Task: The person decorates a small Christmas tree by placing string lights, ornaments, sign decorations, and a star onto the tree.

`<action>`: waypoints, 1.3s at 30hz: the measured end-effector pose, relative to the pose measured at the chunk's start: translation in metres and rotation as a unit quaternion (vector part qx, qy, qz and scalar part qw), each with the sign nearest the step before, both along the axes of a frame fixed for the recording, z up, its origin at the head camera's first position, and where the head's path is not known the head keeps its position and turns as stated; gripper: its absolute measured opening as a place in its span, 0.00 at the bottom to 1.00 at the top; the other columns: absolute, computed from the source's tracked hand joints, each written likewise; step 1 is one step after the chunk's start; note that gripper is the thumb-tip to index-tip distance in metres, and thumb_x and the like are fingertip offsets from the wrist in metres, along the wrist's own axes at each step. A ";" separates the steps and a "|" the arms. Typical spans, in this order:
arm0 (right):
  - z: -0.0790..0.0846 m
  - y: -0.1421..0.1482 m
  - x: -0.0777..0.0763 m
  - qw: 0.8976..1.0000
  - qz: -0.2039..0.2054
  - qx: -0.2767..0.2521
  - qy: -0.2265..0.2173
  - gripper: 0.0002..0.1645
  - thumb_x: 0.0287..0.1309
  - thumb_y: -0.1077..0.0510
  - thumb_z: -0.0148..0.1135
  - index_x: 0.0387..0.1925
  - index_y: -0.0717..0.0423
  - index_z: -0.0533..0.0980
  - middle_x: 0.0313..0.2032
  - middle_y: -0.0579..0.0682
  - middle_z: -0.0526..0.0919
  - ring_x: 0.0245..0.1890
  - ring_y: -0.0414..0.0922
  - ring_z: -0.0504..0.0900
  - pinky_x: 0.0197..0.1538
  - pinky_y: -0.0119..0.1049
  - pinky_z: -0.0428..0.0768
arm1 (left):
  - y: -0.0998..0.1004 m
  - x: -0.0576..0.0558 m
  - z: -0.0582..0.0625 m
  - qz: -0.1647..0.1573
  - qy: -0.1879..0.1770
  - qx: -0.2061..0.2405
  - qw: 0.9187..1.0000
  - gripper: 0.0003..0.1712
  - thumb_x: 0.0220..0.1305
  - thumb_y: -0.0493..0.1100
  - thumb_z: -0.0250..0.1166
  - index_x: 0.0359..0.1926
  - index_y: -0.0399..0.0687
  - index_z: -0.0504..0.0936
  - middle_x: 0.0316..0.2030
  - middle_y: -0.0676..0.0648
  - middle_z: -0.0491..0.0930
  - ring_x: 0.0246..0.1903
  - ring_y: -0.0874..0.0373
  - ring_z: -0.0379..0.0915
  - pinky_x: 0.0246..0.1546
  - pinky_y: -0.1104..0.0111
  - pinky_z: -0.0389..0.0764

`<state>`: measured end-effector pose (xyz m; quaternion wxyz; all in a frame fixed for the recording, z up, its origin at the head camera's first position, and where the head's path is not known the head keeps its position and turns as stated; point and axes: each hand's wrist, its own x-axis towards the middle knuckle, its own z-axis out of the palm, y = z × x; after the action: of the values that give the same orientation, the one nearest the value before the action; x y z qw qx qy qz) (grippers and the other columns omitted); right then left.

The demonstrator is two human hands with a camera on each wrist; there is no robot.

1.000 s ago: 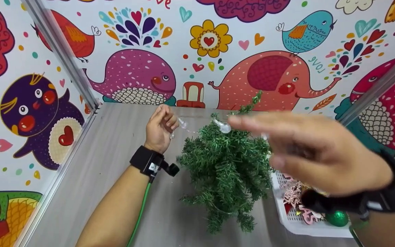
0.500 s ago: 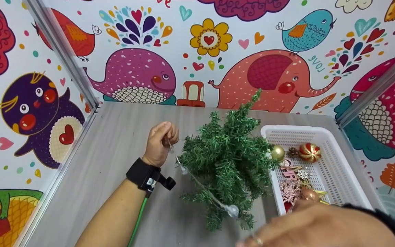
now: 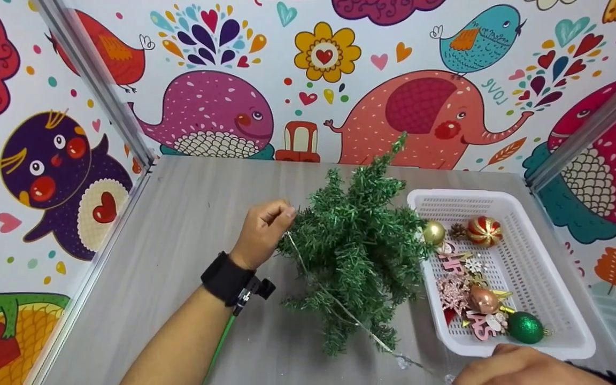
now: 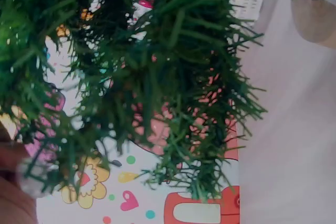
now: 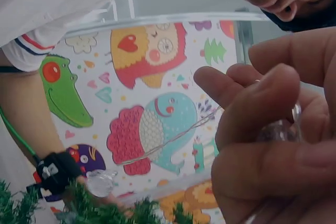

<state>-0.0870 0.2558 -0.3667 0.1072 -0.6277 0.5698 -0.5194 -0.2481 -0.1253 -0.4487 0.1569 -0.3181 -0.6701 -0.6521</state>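
Note:
A small green artificial Christmas tree [image 3: 359, 256] stands in the middle of the grey table. My left hand [image 3: 265, 232] is at its left side, pinching a clear string of lights [image 3: 403, 362]. From there the wire slants down across the front of the tree to my right hand [image 3: 516, 369], partly cut off at the bottom right. The right wrist view shows the curled fingers of that hand [image 5: 278, 129] holding the wire and a clear bulb [image 5: 278, 131]. Dark branches [image 4: 157, 66] fill much of the left wrist view, with part of my left hand [image 4: 16, 200] at its edge.
A white perforated basket [image 3: 548, 299] stands right of the tree. In it lie a green glitter ball [image 3: 525, 327], a red and gold ball [image 3: 484, 231], a gold ball [image 3: 434, 233] and several pink ornaments. Printed panels border the table [image 3: 179, 214] at the back and sides.
My right hand has swung from above the tree down to the bottom right, drawing the light string across the tree's front. My left hand has lowered and moved slightly right, against the branches.

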 end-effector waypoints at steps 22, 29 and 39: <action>-0.006 0.024 -0.047 0.968 -0.183 -0.049 -0.167 0.36 0.55 0.93 0.38 0.61 0.77 0.75 0.45 0.55 0.85 0.41 0.44 0.82 0.40 0.32 0.82 | 0.003 0.025 0.017 0.089 0.183 -0.022 0.979 0.23 0.84 0.52 0.55 0.31 0.43 0.76 0.27 0.46 0.73 0.29 0.54 0.69 0.35 0.65 0.71; 0.008 0.020 -0.066 0.940 -0.313 -0.005 -0.132 0.27 0.62 0.89 0.45 0.55 0.73 0.78 0.42 0.55 0.86 0.35 0.41 0.82 0.32 0.29 0.81 | 0.011 0.037 0.030 0.052 0.219 -0.020 0.974 0.20 0.85 0.48 0.54 0.32 0.44 0.75 0.28 0.46 0.72 0.29 0.54 0.68 0.34 0.63 0.70; 0.013 0.009 -0.107 0.854 -0.498 0.138 0.059 0.17 0.66 0.75 0.65 0.50 0.56 0.85 0.37 0.44 0.89 0.25 0.34 0.77 0.30 0.25 0.73 | 0.012 0.040 0.029 0.056 0.193 -0.011 0.979 0.20 0.85 0.49 0.55 0.32 0.43 0.74 0.27 0.47 0.71 0.29 0.55 0.67 0.34 0.63 0.68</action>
<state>-0.1938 0.2651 -0.3535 -0.1142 -0.2685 0.8771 -0.3815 -0.2082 -0.1129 -0.4193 0.3160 -0.4019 -0.6511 -0.5609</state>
